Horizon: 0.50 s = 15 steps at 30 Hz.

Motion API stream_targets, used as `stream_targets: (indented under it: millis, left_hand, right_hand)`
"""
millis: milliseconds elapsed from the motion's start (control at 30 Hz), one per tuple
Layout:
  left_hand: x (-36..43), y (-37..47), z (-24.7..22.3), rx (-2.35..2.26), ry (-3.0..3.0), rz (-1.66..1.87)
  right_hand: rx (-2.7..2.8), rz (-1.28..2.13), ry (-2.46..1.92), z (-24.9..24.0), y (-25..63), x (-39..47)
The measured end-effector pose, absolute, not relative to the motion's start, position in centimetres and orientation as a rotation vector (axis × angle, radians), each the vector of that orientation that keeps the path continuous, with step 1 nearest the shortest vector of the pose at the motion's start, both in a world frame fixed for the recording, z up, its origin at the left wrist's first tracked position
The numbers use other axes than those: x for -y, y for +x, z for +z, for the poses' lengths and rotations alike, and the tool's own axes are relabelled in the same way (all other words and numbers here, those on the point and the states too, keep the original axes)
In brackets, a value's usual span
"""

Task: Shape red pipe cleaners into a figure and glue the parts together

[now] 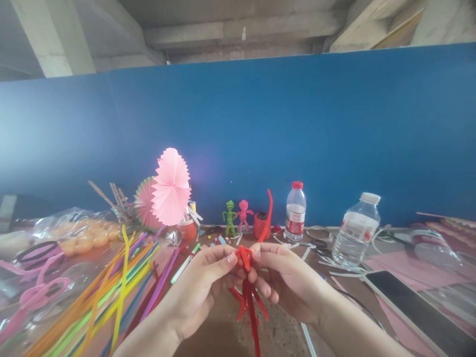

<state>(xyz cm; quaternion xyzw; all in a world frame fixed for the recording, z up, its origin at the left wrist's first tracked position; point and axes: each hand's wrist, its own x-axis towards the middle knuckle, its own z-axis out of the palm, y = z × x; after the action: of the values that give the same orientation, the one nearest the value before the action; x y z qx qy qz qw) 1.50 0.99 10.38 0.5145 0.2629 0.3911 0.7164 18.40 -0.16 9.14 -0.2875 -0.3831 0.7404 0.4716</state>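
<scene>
Phone [412, 307] near white-capped bottle [357, 233].

A bright red pipe-cleaner piece [244, 259], bent into a small looped knot at its top, is pinched between the left hand [204, 281] and right hand [293, 277]. Below it, several red strands [253, 317] hang splayed, one reaching lowest. Another red stem [268, 210] curves upward beyond the fingers; its joint is hidden.

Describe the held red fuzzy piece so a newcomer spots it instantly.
Below the big, flat blue panel is a brown tabletop. Over it, the left hand and right hand pinch the red fuzzy piece: a looped top with strands hanging below. It is red and hand-held, unlike the small green figure and small pink figure standing behind.
</scene>
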Motion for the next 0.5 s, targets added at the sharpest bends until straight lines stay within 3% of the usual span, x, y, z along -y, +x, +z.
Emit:
stream_targets:
  millis: [500]
  left_hand:
    - [-0.85,1.37,10.37,-0.577,1.107,0.883]
  right_hand:
    - [0.96,1.792,-0.718,9.38,18.27,0.27]
